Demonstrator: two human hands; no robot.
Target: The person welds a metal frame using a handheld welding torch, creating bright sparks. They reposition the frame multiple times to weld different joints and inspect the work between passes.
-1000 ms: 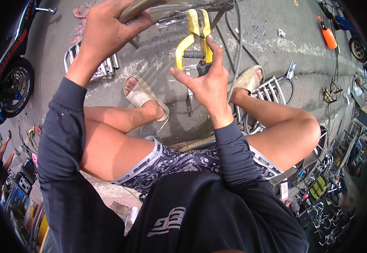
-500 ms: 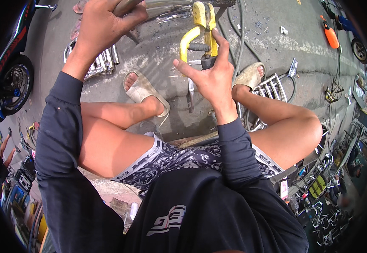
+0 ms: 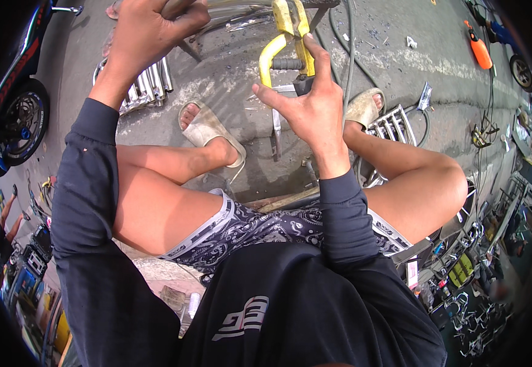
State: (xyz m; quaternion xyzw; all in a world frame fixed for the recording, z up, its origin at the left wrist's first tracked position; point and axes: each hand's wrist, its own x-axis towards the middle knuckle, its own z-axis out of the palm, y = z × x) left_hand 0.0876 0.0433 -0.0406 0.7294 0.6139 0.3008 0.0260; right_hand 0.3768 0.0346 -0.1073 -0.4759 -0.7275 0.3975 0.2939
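At the upper left, my left hand [image 3: 148, 29] is closed, its fingers wrapped round a dark grey metal tube [image 3: 176, 7] that runs out of the top edge. My right hand [image 3: 316, 110] has its thumb and index finger spread wide. The index fingertip is against or just in front of a yellow clamp-like frame [image 3: 269, 56], which has a grey ribbed bar [image 3: 288, 64] across it and a black block [image 3: 304, 86] at its lower end. My other right fingers are hidden. Below the frame, a metal blade-like piece [image 3: 276, 129] points downward.
Bundles of shiny metal tubes lie on the floor by my left foot [image 3: 146, 88] and right foot [image 3: 393, 129]. Grey cables [image 3: 351, 58] run past the frame. A motorcycle wheel [image 3: 18, 122] stands at left, an orange spray bottle [image 3: 479, 50] at upper right.
The yellow frame has shifted slightly upward in the picture. My right hand has moved a little to the right; my left hand still grips the tube, slightly higher and farther left.
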